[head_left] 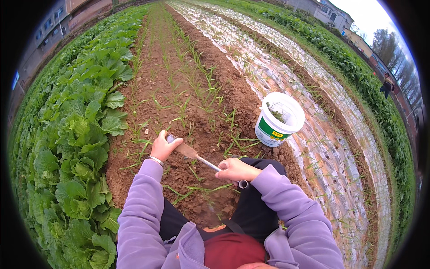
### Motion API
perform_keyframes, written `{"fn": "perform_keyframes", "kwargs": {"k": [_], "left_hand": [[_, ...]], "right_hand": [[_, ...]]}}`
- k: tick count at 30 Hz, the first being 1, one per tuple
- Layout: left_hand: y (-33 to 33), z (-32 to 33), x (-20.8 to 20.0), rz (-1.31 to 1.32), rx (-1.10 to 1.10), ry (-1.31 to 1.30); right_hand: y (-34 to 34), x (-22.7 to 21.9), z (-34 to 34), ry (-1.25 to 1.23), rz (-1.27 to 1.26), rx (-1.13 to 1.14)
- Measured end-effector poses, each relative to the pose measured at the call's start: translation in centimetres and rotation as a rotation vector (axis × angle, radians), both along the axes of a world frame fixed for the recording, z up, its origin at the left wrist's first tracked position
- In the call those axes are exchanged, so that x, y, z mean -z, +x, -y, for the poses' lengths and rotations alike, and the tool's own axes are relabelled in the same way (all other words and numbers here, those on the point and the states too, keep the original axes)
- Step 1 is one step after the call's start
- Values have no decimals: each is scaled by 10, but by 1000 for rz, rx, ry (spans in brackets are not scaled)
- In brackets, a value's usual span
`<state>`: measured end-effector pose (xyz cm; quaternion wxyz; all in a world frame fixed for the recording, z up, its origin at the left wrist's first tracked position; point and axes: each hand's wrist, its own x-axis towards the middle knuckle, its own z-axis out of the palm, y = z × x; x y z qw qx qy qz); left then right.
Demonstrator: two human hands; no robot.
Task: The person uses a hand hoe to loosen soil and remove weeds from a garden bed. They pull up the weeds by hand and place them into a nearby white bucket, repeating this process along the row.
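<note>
Head view: tool (pixel 190 153) across left grip (pixel 162 146) and right grip (pixel 237 170)

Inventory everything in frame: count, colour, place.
Hand tool: 1, brown handle, grey shaft, in both hands
Bucket: 1, white, green label, right of hands
Leaves: count unclear, green, in bucket
Leafy crop: many, green, both sides
Soil bed: 1, brown, centre
Seedlings: many, green, in soil
Film strips: 2+, whitish, right
Trees: several, dark, far right
Buildings: several, mostly grey, background
Distant person: 1, dark clothes, far right
Trousers: 1, black, lower centre
Jacket: 1, purple, lower centre
Left hand: 1, bare, on handle
Right hand: 1, bare, on shaft
</note>
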<state>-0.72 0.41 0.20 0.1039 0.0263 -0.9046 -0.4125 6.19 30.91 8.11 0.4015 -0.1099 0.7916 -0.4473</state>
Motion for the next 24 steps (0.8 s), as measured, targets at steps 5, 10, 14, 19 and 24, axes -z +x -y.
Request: {"fn": "perform_keyframes", "kwargs": {"k": [5,10,14,19,24], "left_hand": [[-8,3,14,-153,95,245],[-20,13,29,-147,138,439],[-25,15,33,1,0,720],[-26,19,28,39,-45,734],[-22,19,30,109,150,626]], "right_hand": [[2,13,-9,207,-599,-293],[2,22,-6,308,-648,-337],[2,24,-4,315,-701,-329],[3,26,-7,307,-721,-296],[0,27,-15,309,-720,-251]]}}
